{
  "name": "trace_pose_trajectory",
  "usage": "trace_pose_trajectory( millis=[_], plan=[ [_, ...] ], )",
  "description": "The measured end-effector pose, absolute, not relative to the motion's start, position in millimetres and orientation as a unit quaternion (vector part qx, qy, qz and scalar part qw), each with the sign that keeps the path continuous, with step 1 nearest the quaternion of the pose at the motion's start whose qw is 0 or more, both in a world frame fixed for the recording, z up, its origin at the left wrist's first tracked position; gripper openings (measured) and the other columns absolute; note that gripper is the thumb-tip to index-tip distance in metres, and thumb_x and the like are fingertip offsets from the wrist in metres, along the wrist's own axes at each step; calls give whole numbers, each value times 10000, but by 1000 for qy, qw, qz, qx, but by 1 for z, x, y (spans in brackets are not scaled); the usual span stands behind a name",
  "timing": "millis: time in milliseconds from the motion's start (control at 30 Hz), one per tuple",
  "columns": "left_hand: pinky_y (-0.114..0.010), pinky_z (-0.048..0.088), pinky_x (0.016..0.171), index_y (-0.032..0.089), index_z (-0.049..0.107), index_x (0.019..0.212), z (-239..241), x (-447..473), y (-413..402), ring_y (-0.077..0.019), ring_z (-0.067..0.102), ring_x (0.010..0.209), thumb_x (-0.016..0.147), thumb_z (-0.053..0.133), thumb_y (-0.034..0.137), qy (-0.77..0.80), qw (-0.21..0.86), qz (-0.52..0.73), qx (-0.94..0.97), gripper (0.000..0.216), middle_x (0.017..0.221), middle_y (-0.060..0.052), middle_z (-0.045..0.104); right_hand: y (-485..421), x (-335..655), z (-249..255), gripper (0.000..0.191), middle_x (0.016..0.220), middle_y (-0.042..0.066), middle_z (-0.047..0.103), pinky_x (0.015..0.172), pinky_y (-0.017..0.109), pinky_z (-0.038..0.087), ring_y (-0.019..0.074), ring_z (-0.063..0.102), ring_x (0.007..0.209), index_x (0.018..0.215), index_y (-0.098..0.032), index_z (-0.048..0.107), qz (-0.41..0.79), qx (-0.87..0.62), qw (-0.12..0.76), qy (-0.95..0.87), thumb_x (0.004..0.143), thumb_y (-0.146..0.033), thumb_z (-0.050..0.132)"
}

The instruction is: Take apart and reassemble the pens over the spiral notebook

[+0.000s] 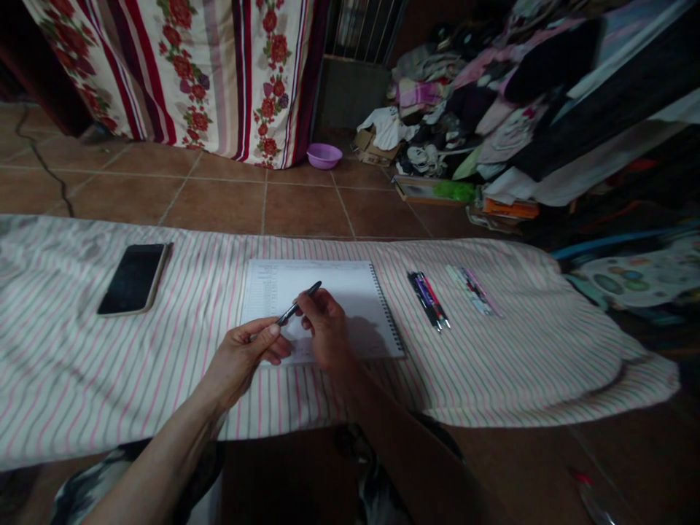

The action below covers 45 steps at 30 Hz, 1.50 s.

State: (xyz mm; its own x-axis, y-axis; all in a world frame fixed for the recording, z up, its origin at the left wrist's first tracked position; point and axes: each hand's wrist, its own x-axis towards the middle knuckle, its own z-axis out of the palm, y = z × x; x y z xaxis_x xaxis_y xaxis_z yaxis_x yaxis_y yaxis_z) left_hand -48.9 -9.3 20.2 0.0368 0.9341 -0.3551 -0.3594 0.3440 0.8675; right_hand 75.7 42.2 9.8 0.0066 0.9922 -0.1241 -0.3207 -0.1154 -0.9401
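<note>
A dark pen (298,303) is held slantwise between both hands, above a spiral notebook (350,281). My left hand (252,340) pinches its lower end between thumb and fingers. Near the upper end, my right hand (327,324) grips it with the fingertips. The notebook lies open at a mostly white page, with a printed column along its left side and the spiral binding on the right. To its right, a small group of pens (429,300) rests on the striped cloth, dark, purple and red. Farther right lies a second group of lighter pens (473,290).
A smartphone (134,279) with a dark screen lies at the left on the striped cloth (197,292). Beyond the table are a tiled floor, a flowered curtain (219,73), a purple basin (324,155) and a heap of clothes (437,95). A blue-rimmed chair (634,277) stands right.
</note>
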Motion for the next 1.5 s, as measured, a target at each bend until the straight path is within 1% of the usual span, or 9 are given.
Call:
trace_pose_trajectory(
  millis=[233, 367, 467, 600, 800, 933, 1200, 1333, 1500],
  plan=[
    [-185, 228, 395, 141, 670, 946, 21, -47, -9, -64, 481, 473, 726, 652, 375, 493, 653, 478, 320, 322, 716, -70, 672, 45, 76, 12, 210, 554, -57, 539, 446, 205, 304, 48, 389, 447, 663, -178, 565, 597, -449, 561, -356, 665, -348, 689],
    [-194, 279, 433, 139, 693, 939, 21, -47, -8, -64, 484, 496, 693, 688, 353, 505, 658, 464, 309, 326, 797, -94, 689, 46, 77, 13, 218, 556, -55, 549, 434, 201, 300, 44, 389, 435, 668, -175, 570, 599, -446, 559, -362, 661, -357, 689],
    [-203, 339, 482, 143, 710, 899, 21, -45, -8, -69, 483, 517, 609, 755, 323, 519, 651, 492, 256, 344, 737, -68, 678, 46, 77, 13, 220, 561, -52, 553, 434, 198, 309, 51, 411, 453, 685, -175, 584, 603, -447, 556, -357, 643, -360, 695],
    [-177, 329, 464, 158, 718, 819, 17, -42, -7, -40, 416, 487, 546, 795, 285, 529, 626, 530, 217, 311, 589, 22, 569, 46, 75, 15, 201, 587, -45, 561, 446, 196, 328, 64, 451, 496, 710, -179, 599, 606, -447, 552, -358, 642, -348, 684],
    [-172, 374, 504, 150, 702, 841, 10, -42, -8, -61, 465, 556, 576, 782, 269, 511, 635, 529, 235, 302, 623, 14, 553, 45, 75, 15, 206, 635, -26, 594, 447, 193, 333, 72, 473, 526, 725, -175, 612, 607, -449, 550, -357, 641, -349, 681],
    [-154, 339, 481, 155, 664, 894, 10, -38, -11, -46, 427, 525, 630, 750, 287, 485, 648, 540, 233, 307, 587, 30, 520, 42, 73, 17, 192, 673, -15, 614, 465, 189, 349, 73, 485, 546, 756, -172, 626, 622, -433, 542, -364, 657, -329, 676],
    [-152, 211, 400, 142, 614, 825, 17, -28, -17, 0, 233, 362, 708, 687, 328, 453, 647, 557, 257, 232, 418, 102, 361, 39, 73, 19, 174, 661, -18, 598, 456, 194, 283, 57, 398, 506, 758, -167, 653, 650, -416, 492, -403, 688, -326, 649],
    [-156, 164, 373, 150, 592, 803, 15, -25, -19, 0, 212, 315, 700, 688, 368, 461, 638, 561, 258, 259, 356, 116, 330, 38, 74, 22, 176, 647, -27, 585, 464, 208, 260, 51, 332, 477, 759, -171, 661, 676, -395, 475, -402, 694, -333, 644],
    [-155, 178, 371, 145, 571, 767, 15, -23, -19, 6, 224, 290, 730, 647, 417, 456, 642, 562, 253, 285, 357, 118, 319, 36, 75, 28, 173, 545, -45, 512, 493, 215, 294, 64, 351, 487, 700, -164, 662, 651, -405, 468, -440, 703, -334, 635]
  ],
)
